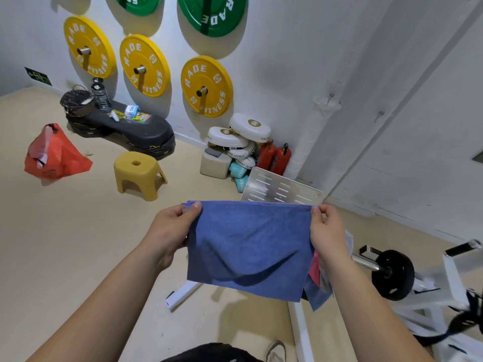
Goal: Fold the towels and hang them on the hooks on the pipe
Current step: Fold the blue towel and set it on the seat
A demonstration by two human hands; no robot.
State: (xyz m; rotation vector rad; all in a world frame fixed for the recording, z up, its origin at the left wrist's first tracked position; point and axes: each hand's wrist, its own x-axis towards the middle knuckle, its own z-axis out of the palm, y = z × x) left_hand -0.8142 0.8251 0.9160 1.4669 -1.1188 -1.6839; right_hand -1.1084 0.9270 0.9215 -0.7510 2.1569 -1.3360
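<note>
Our left hand (171, 227) and right hand (326, 227) are each pinching a top corner of the blue towel (248, 246), thumbs in front, stretching its upper edge straight; it is hanging doubled in mid-air above the floor (78, 244), with soft creases sagging low.

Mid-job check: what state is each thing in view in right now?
blue towel, held up spread, hanging free, top corners pinched.
left hand, pinching towel's left top corner.
right hand, pinching its right top corner.
other towels, bunched behind right hand.
yellow stool, upright on floor.
</note>
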